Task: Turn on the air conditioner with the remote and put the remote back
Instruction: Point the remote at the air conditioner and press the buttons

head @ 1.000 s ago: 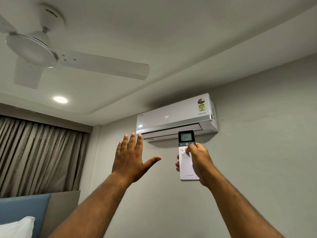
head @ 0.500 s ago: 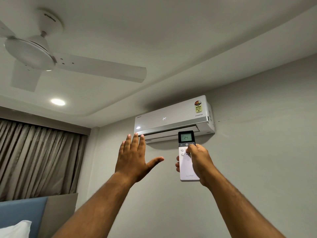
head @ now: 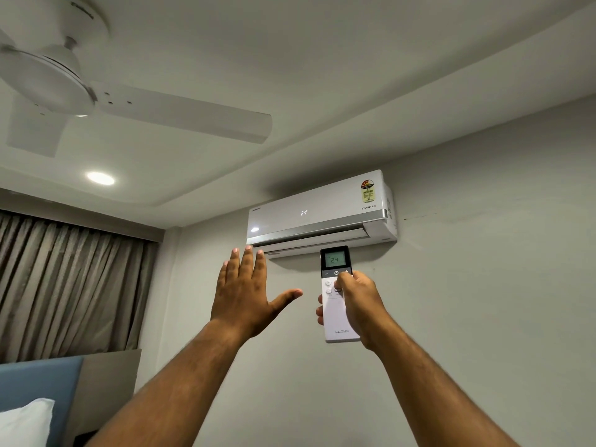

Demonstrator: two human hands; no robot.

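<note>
A white air conditioner (head: 319,211) hangs high on the grey wall, its front showing 24 and its lower flap a little open. My right hand (head: 361,304) holds a white remote (head: 335,317) upright just below the unit, thumb resting on the buttons under the lit screen, which also reads 24. My left hand (head: 245,295) is raised beside it, palm toward the unit, fingers straight and spread, holding nothing.
A white ceiling fan (head: 64,88) hangs at the upper left beside a lit ceiling spotlight (head: 100,178). Brown curtains (head: 64,285) cover the left wall. A blue headboard (head: 38,391) and a white pillow (head: 25,424) sit at the bottom left.
The view has drifted slightly. My left hand has risen a little toward the unit's underside. The right hand still holds the remote in the same pose.
</note>
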